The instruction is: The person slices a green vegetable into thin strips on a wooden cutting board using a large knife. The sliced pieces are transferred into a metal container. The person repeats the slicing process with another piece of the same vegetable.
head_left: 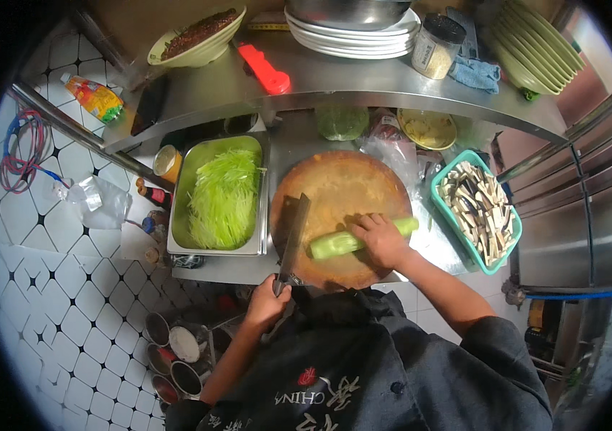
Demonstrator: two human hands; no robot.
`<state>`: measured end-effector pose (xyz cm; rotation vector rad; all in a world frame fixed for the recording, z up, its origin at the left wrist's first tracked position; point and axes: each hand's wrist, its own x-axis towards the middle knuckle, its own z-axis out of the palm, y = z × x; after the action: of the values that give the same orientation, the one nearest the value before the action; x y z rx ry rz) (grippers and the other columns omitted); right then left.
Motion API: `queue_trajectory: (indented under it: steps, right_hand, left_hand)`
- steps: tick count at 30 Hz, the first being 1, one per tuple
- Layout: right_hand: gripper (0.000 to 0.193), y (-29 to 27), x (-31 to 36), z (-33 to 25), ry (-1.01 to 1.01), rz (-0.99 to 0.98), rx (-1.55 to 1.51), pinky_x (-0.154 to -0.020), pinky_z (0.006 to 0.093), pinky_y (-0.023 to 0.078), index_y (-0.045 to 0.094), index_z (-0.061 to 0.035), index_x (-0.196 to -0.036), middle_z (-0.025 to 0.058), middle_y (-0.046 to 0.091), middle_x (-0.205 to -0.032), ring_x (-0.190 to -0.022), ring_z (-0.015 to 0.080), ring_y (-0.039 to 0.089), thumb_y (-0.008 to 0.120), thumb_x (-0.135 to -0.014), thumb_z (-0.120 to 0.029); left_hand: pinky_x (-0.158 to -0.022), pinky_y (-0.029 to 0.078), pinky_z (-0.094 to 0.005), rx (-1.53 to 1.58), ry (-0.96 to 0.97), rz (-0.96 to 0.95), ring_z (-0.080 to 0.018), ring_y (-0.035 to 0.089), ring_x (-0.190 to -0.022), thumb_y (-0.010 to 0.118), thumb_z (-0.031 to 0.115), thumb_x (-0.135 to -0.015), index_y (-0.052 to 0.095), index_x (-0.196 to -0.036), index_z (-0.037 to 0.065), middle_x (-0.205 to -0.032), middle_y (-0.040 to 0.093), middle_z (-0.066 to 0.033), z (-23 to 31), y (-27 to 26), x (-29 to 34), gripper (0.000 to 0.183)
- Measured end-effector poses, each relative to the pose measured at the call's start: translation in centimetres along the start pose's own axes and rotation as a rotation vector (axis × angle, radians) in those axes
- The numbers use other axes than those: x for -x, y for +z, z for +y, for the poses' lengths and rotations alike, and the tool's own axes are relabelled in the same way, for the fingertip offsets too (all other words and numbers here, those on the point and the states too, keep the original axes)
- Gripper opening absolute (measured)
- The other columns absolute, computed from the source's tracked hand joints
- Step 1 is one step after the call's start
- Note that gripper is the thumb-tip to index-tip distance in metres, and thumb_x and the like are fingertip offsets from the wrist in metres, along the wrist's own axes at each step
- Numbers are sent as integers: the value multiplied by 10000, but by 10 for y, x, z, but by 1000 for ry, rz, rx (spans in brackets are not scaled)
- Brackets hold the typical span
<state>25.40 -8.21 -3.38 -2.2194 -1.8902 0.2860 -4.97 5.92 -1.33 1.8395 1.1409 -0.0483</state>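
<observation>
My left hand (268,303) is closed round the handle of a cleaver (296,233), whose blade points away from me over the left part of a round wooden chopping board (342,179). A peeled, pale green celtuce stem (332,246) lies slantwise across the near half of the board. Its right end reaches past the board's edge. Bent over the stem's middle, my right hand (379,238) presses it down. The blade and the stem are apart. Left of the board, a steel pan (265,215) holds a heap of light green shreds (225,197).
A turquoise basket (490,269) of cut eggplant strips (475,208) stands right of the board. Above the far side runs a steel shelf (342,82) with white plates (352,43), green bowls (536,43), a jar (436,47) and a red tool (266,70). Bottles (155,194) stand left.
</observation>
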Motion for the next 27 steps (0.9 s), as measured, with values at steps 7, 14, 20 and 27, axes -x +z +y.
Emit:
queue_trajectory:
  steps: [7,14,20,27]
  right_hand:
    - [564,-6,13,6,-76,2,115,-1211,580,235,535,-206,-1439,61,515,-1452,-1444,294,382,576,-879,-152]
    - [504,-15,1,27,65,-37,142,-1168,644,249,594,-251,-1368,33,528,-1442,-1431,268,399,589,-874,-151]
    - [482,-19,0,12,125,-70,156,-1140,648,269,625,-245,-1335,23,540,-1423,-1394,265,433,602,-864,-143]
    - [536,-7,20,-18,77,104,69,-1144,631,268,619,-189,-1332,71,548,-1411,-1403,290,430,696,-801,-181]
  left_hand:
    - [-776,507,-446,8,-4,-19,-391,653,-837,659,266,-896,626,-1074,-1,-883,668,-228,0,-1,1,322]
    - [-793,508,-447,-29,41,-10,-398,659,-864,662,273,-905,629,-1096,1,-905,668,-242,8,-4,4,334]
    - [-778,509,-405,-115,111,-56,-332,653,-824,675,262,-906,639,-1140,28,-880,662,-201,15,-4,6,333]
    - [-832,515,-461,-270,168,-175,-427,661,-976,672,279,-922,634,-1206,51,-1003,686,-238,27,-16,19,366]
